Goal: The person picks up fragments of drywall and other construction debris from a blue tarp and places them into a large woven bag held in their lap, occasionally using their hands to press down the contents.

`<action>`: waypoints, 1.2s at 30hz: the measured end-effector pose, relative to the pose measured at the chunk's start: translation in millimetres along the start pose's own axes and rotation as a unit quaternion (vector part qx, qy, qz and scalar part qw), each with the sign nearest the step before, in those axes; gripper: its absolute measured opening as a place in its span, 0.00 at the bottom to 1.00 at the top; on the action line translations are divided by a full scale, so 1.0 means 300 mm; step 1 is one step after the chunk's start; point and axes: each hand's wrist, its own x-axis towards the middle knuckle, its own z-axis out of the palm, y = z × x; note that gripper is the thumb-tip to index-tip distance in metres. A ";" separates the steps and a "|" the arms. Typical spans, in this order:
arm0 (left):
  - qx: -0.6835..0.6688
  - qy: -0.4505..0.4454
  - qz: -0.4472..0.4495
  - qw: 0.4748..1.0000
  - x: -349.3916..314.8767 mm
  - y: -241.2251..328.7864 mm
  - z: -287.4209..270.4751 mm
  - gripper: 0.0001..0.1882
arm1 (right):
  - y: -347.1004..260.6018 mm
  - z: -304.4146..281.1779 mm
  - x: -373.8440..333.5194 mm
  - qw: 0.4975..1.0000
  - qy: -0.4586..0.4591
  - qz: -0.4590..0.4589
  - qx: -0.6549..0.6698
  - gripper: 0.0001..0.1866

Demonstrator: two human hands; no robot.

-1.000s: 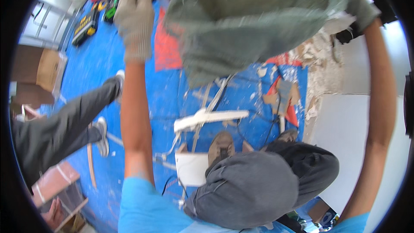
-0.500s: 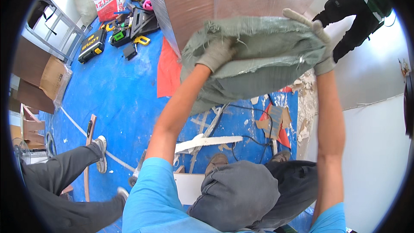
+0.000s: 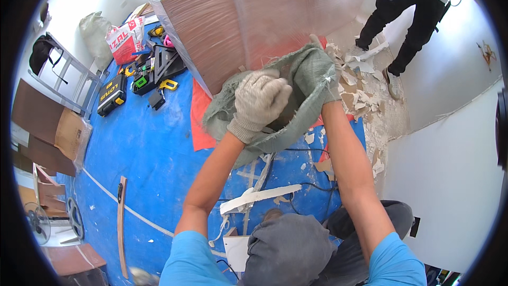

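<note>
A grey-green woven sack [image 3: 316,69] hangs in front of me with its mouth facing up and its edges frayed. My left hand [image 3: 260,98], in a pale knit glove, is closed in a fist over the sack's mouth near its left rim. Whether anything is in that fist is hidden. On the right side, my right hand [image 3: 332,91], gloved too, grips the sack's rim, the thumb showing above the cloth and most fingers covered by it. The inside of the sack is dark, and its contents cannot be made out.
A large film-wrapped brown panel or box [image 3: 211,26] stands just beyond. White debris [image 3: 362,98] lies by the right wall near another person [image 3: 405,10]. Tools and a black case [image 3: 112,95] sit left on blue sheeting [image 3: 143,143]. White strips [image 3: 259,197] and cables lie below.
The sack has swung nearer upright and narrowed as my right hand came left. My left hand has come up out of its mouth into a fist. The person at left has mostly left view.
</note>
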 end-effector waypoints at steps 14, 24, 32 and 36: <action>-0.611 -0.047 -0.387 0.689 0.039 -0.294 -0.003 0.17 | -0.257 0.002 0.007 0.646 0.200 0.099 -0.730 0.33; -0.495 0.203 -0.467 0.704 0.158 -0.521 0.157 0.13 | 0.271 0.339 -0.191 0.421 -0.106 -0.161 -0.886 0.38; 0.007 -0.131 -0.221 0.966 0.125 -0.906 -0.200 0.11 | 0.197 -0.372 -0.927 0.396 0.013 0.069 -0.916 0.20; -0.634 0.019 -0.447 0.631 -0.089 -0.868 -0.141 0.18 | 0.292 -0.297 -0.945 0.495 0.027 0.198 -0.846 0.22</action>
